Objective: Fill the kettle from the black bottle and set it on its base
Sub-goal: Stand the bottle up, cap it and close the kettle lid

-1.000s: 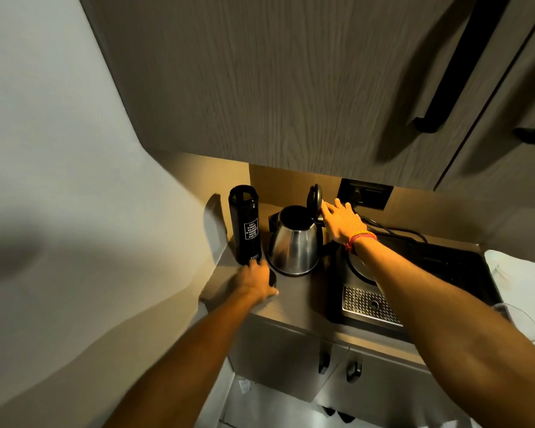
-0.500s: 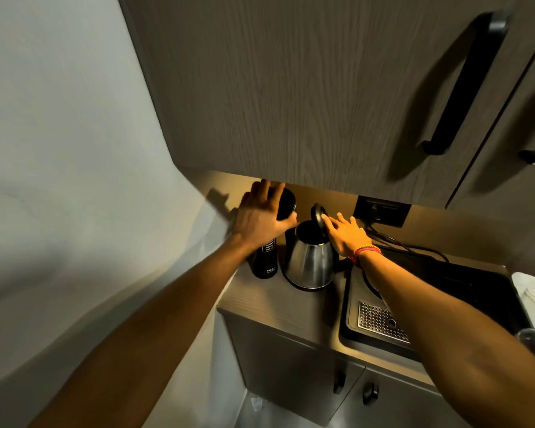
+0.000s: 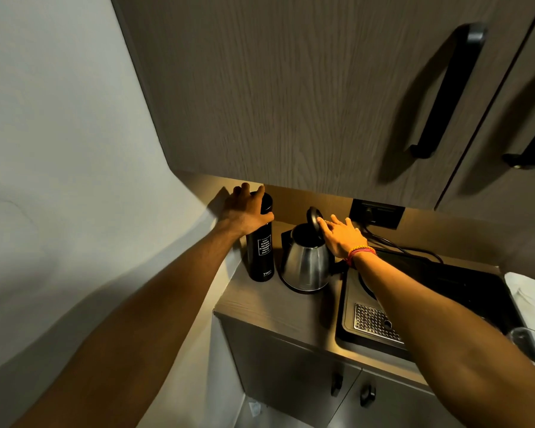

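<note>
A tall black bottle (image 3: 261, 254) with white lettering stands upright at the back left of the counter. My left hand (image 3: 246, 211) is wrapped around its upper part, near the top. Just to its right sits a steel kettle (image 3: 306, 267) with its black lid (image 3: 313, 218) tipped up and open. My right hand (image 3: 342, 235) rests flat against the lid, fingers spread, with a red and yellow band on the wrist. The kettle's base cannot be made out under it.
A black sink (image 3: 430, 307) with a metal drain grate lies right of the kettle. A wall socket (image 3: 376, 213) with a cord sits behind it. Upper cupboards (image 3: 306, 94) hang low overhead. A white cloth (image 3: 528, 291) and a glass (image 3: 528, 341) are at the right edge.
My left hand rose from the counter in front of the bottle and closed around the bottle's top. My right hand stayed on the open kettle lid.
</note>
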The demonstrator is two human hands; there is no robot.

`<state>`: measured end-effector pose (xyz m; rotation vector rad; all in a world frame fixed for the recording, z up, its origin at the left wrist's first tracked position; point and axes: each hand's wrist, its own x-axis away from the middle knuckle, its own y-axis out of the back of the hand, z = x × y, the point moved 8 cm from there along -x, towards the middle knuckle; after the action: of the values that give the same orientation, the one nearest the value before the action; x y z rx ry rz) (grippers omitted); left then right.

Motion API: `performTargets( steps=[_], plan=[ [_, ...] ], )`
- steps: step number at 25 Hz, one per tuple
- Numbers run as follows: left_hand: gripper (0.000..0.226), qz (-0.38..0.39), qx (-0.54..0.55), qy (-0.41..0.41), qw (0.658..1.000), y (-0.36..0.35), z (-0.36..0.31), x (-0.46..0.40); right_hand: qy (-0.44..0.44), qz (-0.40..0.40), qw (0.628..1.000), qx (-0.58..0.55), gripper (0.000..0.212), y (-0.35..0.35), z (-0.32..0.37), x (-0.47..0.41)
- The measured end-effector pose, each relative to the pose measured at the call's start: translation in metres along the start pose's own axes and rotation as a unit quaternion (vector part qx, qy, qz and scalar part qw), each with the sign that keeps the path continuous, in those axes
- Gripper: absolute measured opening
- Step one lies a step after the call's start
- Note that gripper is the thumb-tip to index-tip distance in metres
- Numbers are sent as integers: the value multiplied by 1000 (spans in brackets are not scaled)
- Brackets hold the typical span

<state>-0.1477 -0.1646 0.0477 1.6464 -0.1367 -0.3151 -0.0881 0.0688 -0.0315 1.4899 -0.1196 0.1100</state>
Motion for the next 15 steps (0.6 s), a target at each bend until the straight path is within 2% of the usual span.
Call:
performTargets(
  steps=[7, 10, 13, 15],
  plan=[
    [67, 47, 14, 3, 999, 1, -5, -2, -6, 0, 999, -35, 58, 0, 2, -1],
    [65, 66, 68, -27, 995, 5, -10, -3, -75, -25, 987, -140, 70, 3, -2, 0],
    [75, 114, 159, -66, 978, 7, -14, 0, -103, -48, 979, -169, 82, 7, -1, 2],
    [83, 85, 165, -37, 982, 14, -10, 1, -102, -55, 980, -160, 82, 8, 0, 3]
  ],
)
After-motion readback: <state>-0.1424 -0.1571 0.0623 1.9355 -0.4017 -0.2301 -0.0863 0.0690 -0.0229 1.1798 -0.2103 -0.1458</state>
